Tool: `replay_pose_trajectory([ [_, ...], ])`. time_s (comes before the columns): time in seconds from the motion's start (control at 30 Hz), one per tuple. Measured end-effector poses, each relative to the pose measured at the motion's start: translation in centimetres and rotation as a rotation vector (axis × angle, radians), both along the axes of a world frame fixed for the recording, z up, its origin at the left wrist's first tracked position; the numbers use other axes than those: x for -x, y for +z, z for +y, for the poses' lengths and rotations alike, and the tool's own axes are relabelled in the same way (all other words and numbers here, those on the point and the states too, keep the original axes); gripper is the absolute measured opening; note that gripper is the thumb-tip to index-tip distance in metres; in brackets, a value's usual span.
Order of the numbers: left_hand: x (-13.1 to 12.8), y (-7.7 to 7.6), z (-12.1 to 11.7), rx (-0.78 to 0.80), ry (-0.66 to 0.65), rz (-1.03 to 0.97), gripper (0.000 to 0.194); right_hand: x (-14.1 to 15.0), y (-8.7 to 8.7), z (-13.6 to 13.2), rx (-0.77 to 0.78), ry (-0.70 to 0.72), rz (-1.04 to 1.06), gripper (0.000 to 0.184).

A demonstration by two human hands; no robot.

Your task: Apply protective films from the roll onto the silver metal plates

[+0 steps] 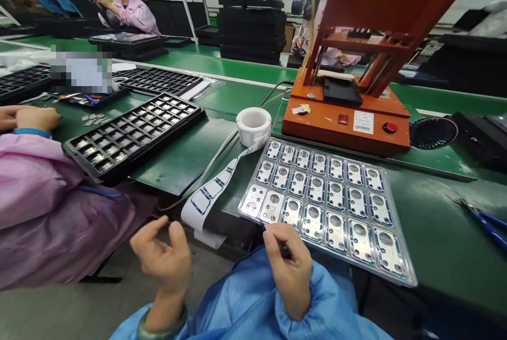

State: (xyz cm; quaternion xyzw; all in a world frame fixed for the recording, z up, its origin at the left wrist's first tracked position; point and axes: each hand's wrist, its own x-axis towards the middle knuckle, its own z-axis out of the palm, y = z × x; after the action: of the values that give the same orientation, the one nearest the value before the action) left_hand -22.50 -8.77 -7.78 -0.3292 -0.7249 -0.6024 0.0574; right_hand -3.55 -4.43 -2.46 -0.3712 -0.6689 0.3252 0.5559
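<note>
My left hand (164, 253) is raised in front of the bench, thumb and forefinger apart, with nothing visible between them. Beside it hangs a white backing strip (212, 195) with dark blue frame-shaped stickers, running down from a roll (254, 124). My right hand (290, 268) pinches a thin dark tool (263, 226), its tip near the front edge of a clear plastic tray (401, 234). The tool's exact kind is hidden by my fingers. Rows of silver metal plates fill the tray, most with blue-black borders; two at the front left (273, 205) look bare.
An orange press machine (344, 118) with a red button stands behind the tray. Blue-handled pliers (481, 218) lie at the right. At the left, a person in a pink sleeve (35, 181) sits by a black tray (134, 134) of small metal parts.
</note>
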Motion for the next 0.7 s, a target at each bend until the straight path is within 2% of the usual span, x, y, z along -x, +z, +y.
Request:
replay_pose_trajectory([
  [0.03,-1.5,0.4,-0.2,-0.042,-0.02,0.042,0.015,-0.1,-0.1,0.0,-0.024,-0.018,-0.011,0.012],
  [0.07,-2.9,0.8,-0.5,-0.149,-0.1,0.168,0.009,-0.2,-0.1,0.1,-0.045,-0.032,-0.022,0.012],
  [0.13,-5.8,1.6,-0.9,-0.161,-0.466,0.279,0.018,-0.4,-0.3,0.1,-0.084,-0.06,-0.04,0.012],
  [0.17,-7.0,1.8,-1.0,-0.133,-0.591,0.238,0.023,-0.5,-0.4,0.1,-0.103,-0.076,-0.045,0.012],
  [0.23,-8.9,2.3,-0.9,-0.119,-0.715,0.137,0.03,-0.8,-0.6,0.1,-0.128,-0.108,-0.052,0.011],
  [0.37,-10.5,2.8,-0.5,-0.134,-0.741,0.002,0.036,-1.1,-0.8,0.1,-0.15,-0.14,-0.053,0.012],
  [0.7,-10.8,2.9,-0.2,-0.1,-0.758,-0.113,0.036,-1.3,-0.8,-0.1,-0.105,-0.137,-0.028,0.013],
])
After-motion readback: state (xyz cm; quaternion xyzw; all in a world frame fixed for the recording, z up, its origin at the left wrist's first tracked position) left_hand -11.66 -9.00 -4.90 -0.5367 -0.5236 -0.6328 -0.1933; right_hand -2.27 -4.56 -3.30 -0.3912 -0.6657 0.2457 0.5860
